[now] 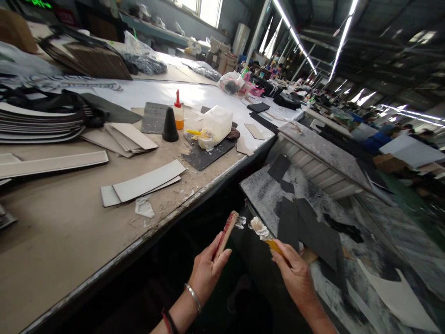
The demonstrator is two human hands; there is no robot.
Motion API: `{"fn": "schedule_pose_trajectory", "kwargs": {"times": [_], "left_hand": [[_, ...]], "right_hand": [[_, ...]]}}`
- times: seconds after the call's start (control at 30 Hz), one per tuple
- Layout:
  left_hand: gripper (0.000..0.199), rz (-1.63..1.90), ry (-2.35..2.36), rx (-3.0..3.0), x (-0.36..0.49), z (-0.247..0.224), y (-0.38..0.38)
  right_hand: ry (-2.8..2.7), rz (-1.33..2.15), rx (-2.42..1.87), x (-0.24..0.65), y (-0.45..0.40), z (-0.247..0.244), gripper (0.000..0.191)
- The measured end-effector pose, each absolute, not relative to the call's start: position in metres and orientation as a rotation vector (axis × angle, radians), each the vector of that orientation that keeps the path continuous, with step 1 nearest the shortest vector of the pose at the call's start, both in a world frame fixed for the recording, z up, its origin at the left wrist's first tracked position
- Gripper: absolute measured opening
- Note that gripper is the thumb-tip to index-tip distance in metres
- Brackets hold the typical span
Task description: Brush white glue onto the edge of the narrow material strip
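My left hand [207, 265] grips a flat wooden-handled tool [226, 233] with red marks along one face. A whitish smear shows at its far end; what kind of tool it is I cannot tell. My right hand [295, 271] is closed round the yellow handle of a brush [266, 233], whose bristles are coated in thick white paste. The two tips point toward each other, a small gap apart, over the dark space in front of the bench [69, 250]. On the bench, a translucent plastic container [218, 124] lies tilted, with a yellow-handled tool [196, 132] at its mouth.
Beside the container stand a black cone [170, 125] and a red-tipped bottle [178, 113] with orange liquid. Pale strips [149, 181] and stacked curved panels [38, 123] lie left. At right, a lower grey table [309, 185] holds black sheets [318, 229].
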State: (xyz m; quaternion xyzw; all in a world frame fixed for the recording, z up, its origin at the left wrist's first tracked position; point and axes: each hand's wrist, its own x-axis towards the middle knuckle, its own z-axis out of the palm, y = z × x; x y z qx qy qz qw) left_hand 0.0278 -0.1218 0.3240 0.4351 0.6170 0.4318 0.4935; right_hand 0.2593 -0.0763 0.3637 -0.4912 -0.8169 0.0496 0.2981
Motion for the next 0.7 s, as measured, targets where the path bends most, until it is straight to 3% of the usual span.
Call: {"fn": "schedule_pose_trajectory", "kwargs": {"times": [0.33,0.57,0.7], "left_hand": [[0.057,0.957,1.514,1.088,0.033,0.317,-0.126],[0.058,0.978,1.510,1.055,0.035,0.320,-0.119],[0.056,0.996,1.518,1.024,0.033,0.319,-0.119]], "right_hand": [[-2.425,-0.423,-1.279,0.237,-0.084,0.358,0.026],[-2.611,-0.349,-1.219,0.225,-0.117,0.331,0.035],[-2.460,-0.474,-1.378,0.238,-0.106,0.338,0.030]]}}
